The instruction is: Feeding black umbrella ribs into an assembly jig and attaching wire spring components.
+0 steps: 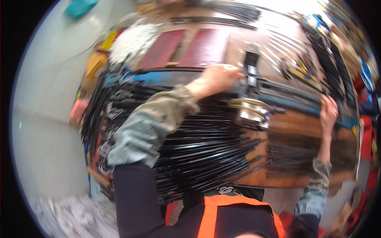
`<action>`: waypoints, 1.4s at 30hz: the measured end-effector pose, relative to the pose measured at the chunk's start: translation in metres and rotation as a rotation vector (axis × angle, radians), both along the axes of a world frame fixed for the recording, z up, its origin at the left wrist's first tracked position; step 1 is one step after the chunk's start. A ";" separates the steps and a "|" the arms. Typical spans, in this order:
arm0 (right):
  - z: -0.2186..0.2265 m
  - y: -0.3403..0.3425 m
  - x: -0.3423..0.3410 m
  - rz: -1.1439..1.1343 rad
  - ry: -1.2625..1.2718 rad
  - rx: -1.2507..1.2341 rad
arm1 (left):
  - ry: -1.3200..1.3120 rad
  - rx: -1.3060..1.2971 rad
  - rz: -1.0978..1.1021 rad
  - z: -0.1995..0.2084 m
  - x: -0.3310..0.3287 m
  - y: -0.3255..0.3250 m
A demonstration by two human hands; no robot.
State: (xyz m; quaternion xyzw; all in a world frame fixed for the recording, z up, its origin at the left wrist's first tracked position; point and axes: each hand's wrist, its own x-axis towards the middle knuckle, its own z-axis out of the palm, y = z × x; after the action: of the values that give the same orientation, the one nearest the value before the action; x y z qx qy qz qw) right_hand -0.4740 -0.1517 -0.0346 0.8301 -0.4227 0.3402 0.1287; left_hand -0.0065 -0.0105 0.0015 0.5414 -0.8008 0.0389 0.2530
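Note:
My left hand (220, 81) is closed, its fingertips beside an upright black and metal fixture (251, 65) in the middle of the bench. What it grips is hidden and blurred. Further right, my right hand (328, 112) is closed at the end of dark straight strips (291, 92) that run out from the fixture; blur hides what lies in its fingers. A silvery metal block (252, 115) with yellowish hose loops (248, 105) around it sits below the fixture. Under my left forearm spreads a large heap of thin black rods (202, 146).
Two dark red boards (204, 47) lie at the back, near a white pile (133, 41). More black rods (234, 12) lie at the far edge. Pliers-like hand tools (303, 71) and long black bundles (327, 59) are at the right. Another dark rod bunch (305, 152) lies near right.

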 end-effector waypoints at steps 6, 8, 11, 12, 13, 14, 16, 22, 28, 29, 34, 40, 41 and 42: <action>0.012 0.101 0.087 0.236 0.074 0.050 | -0.097 0.058 0.232 -0.007 -0.012 0.001; 0.013 0.115 0.097 0.275 -0.004 0.112 | -0.090 0.063 0.228 -0.003 -0.014 0.000; 0.003 0.123 0.101 0.286 -0.069 0.211 | -0.099 0.128 0.227 -0.002 -0.017 -0.004; 0.000 0.126 0.103 0.288 -0.067 0.233 | -0.102 0.136 0.235 -0.003 -0.016 -0.003; -0.004 0.127 0.105 0.288 -0.037 0.247 | -0.110 0.160 0.250 -0.005 -0.013 -0.002; -0.003 0.130 0.111 0.309 -0.066 0.250 | -0.126 0.127 0.244 -0.005 -0.013 -0.001; -0.010 0.128 0.125 0.364 -0.144 0.288 | -0.177 0.130 0.269 -0.006 -0.010 0.000; -0.019 0.117 0.134 0.535 -0.377 0.489 | -0.161 -0.054 0.206 -0.017 -0.008 -0.002; -0.031 0.096 0.121 0.396 0.168 0.364 | -0.263 -0.214 0.012 -0.019 -0.001 -0.014; -0.048 0.099 0.116 0.357 0.292 0.403 | -0.306 -0.263 -0.015 -0.018 0.011 -0.018; -0.055 0.109 0.131 0.385 0.252 0.319 | -0.338 -0.349 0.032 -0.024 0.104 0.001; -0.026 0.151 0.118 0.424 0.217 0.519 | -0.373 -0.116 0.090 -0.033 0.036 0.120; -0.024 0.155 0.120 0.461 0.232 0.629 | -0.325 0.010 0.084 -0.031 0.020 0.134; -0.024 0.159 0.122 0.471 0.236 0.629 | -0.337 0.084 0.118 -0.032 0.007 0.140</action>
State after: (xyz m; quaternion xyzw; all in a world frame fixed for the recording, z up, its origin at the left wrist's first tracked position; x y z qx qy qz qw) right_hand -0.3523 0.0072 -0.0581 0.9363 -0.2870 0.1169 -0.1651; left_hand 0.0004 0.1295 -0.0305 0.5835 -0.7995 0.1106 0.0898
